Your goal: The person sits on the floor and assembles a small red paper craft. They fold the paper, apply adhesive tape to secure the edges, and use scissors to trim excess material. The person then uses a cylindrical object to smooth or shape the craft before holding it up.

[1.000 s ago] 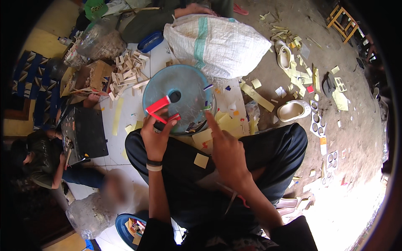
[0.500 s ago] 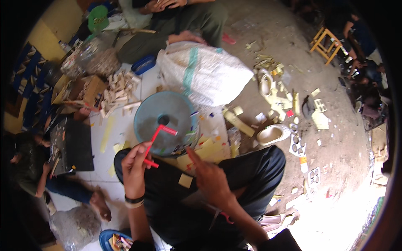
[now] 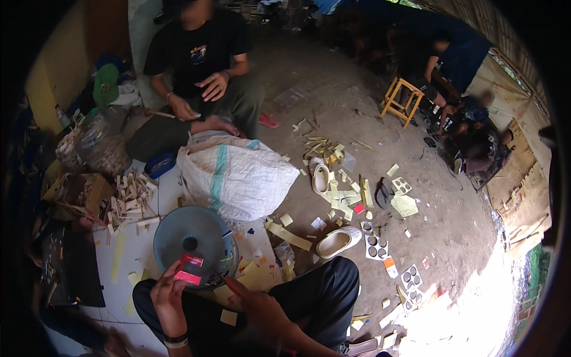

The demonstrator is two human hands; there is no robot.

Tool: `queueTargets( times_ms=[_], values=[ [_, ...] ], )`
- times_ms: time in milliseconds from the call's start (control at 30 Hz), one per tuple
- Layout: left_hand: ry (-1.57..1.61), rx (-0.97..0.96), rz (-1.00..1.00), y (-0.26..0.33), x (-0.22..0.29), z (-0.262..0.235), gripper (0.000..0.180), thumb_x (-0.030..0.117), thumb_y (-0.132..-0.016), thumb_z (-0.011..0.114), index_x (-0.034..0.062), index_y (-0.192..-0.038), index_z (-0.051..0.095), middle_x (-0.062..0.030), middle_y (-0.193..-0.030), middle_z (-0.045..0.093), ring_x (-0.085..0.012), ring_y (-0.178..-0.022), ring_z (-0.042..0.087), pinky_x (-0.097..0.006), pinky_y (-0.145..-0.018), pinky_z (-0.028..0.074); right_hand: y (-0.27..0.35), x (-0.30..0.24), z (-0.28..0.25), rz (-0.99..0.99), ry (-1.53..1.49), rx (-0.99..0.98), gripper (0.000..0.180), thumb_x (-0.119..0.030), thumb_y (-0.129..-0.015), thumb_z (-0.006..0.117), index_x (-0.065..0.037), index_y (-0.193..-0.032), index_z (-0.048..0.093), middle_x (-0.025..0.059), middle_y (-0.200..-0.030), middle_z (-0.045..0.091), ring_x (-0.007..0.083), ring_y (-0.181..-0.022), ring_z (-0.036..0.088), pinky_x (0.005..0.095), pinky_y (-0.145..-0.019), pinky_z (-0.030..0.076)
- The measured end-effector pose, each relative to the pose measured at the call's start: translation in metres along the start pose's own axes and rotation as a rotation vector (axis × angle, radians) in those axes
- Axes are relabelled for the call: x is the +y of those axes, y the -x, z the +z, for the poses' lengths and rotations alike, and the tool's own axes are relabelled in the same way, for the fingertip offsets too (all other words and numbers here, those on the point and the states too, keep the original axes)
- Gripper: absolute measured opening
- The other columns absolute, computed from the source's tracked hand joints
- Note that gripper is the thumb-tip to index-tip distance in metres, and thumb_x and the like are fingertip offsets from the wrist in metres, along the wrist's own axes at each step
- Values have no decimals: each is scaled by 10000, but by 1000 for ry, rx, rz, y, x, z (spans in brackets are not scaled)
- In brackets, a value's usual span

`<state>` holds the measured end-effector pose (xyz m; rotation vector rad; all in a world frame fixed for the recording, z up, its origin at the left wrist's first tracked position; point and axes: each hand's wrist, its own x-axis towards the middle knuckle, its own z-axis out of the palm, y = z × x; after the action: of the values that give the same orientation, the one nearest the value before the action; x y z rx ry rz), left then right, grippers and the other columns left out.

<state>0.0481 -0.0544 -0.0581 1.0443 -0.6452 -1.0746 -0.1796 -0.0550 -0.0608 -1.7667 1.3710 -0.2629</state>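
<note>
Head view: left hand (image 3: 168,293) pinches a red folded strip (image 3: 189,269) above the lap, beside the grey disc (image 3: 193,241); right hand (image 3: 257,304) half-curled, empty, near it; loose fingertip pinch risks dropping it among scattered offcuts (image 3: 342,196).

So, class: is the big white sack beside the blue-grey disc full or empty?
Full: the white sack bulges, rounded and plump, lying on its side beside the blue-grey disc. Its contents cannot be seen.
</note>
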Motion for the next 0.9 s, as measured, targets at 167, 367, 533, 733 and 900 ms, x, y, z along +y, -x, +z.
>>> queueTargets(
  times_ms=[167, 367, 533, 733, 900],
  values=[
    [-501, -22, 245, -2, -5, 0, 390, 93, -1018, 671, -94, -1361, 665, -44, -1064, 731, -104, -953, 658, -268, -899, 512, -5, 14, 11, 1, -171, -81, 592, -220, -1114, 482, -267, -1675, 299, 237, -1121, 751, 429, -1075, 743, 485, -915, 590],
    [-1078, 185, 459, -10, 0, 1, 223, 20, -926, 689, -37, -1128, 764, -123, -798, 725, -190, -723, 654, -364, -642, 480, -15, 27, 22, -56, -172, -20, 599, -208, -1114, 485, -259, -1679, 292, 218, -1102, 758, 411, -1057, 750, 473, -901, 592],
    [-1378, 261, 668, -8, 10, 14, 112, 40, -871, 713, 48, -958, 783, -111, -789, 730, -302, -729, 627, -437, -785, 457, -17, 28, 19, -70, -173, -8, 606, -211, -1112, 492, -257, -1681, 285, 218, -1076, 757, 412, -1019, 752, 479, -866, 598],
    [-1369, 187, 623, -17, 9, 16, 108, 49, -883, 699, 53, -968, 766, -75, -799, 732, -280, -724, 619, -415, -830, 435, -18, 27, 20, -84, -169, 17, 616, -215, -1111, 500, -255, -1683, 277, 217, -1044, 756, 414, -974, 756, 486, -822, 604],
    [-1281, 130, 580, -23, 0, 13, 129, 71, -940, 642, 22, -1023, 727, -94, -790, 728, -316, -748, 625, -432, -842, 441, -15, 27, 17, -96, -160, 27, 624, -218, -1109, 508, -253, -1684, 270, 217, -1018, 755, 416, -936, 758, 492, -786, 610]
  ],
)
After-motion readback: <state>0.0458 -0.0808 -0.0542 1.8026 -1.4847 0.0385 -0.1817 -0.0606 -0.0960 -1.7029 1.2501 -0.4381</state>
